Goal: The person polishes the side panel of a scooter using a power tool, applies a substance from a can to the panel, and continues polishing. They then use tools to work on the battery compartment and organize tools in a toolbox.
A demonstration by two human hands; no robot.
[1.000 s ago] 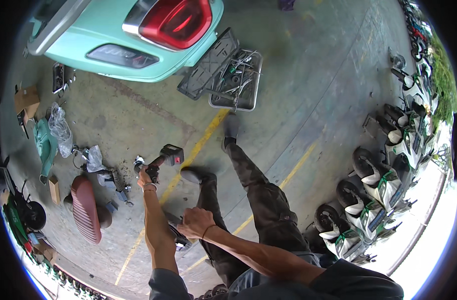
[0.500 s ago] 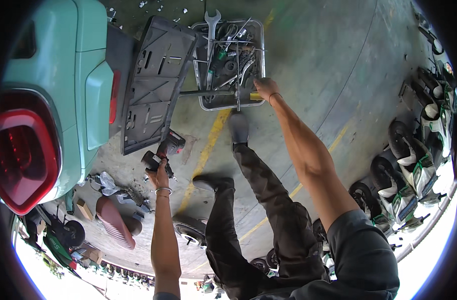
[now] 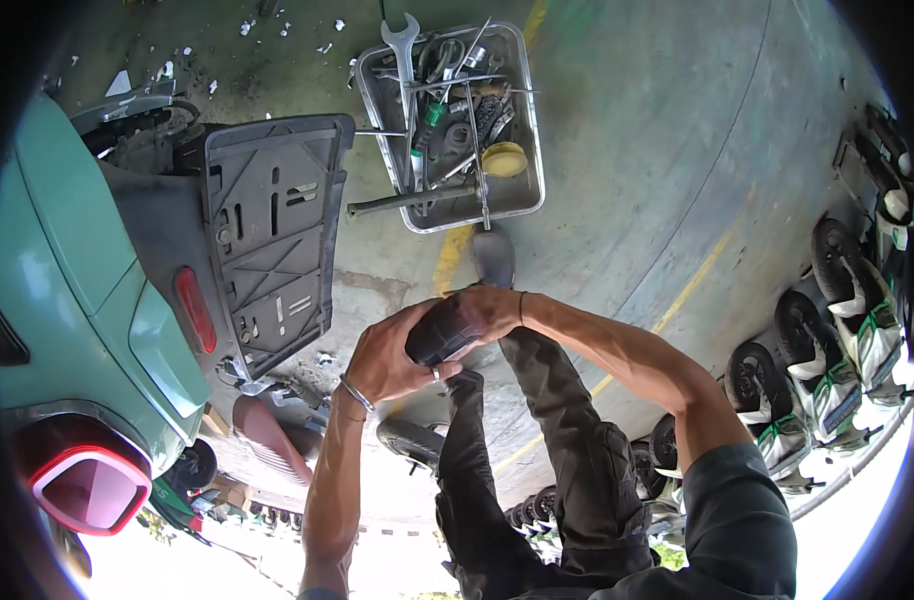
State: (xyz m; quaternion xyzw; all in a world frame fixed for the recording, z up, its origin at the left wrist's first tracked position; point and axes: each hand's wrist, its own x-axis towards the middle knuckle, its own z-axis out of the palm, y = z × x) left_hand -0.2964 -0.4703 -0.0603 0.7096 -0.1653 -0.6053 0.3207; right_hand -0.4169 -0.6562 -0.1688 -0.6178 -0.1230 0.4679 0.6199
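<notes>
Black tool (image 3: 445, 332) fills both hands (image 3: 385, 358) (image 3: 493, 311); wide floor (image 3: 627, 130) borders tray's rim (image 3: 531, 97).

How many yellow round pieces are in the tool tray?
1: the yellow round piece sits in the tray, toward its lower right corner. More may be hidden beneath the tools.

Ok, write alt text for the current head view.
Two bare hands hold a dark power tool above a floor. Ahead is a grey tray of tools; at left, a mint-green vehicle; at right, parked motorbikes.
</notes>
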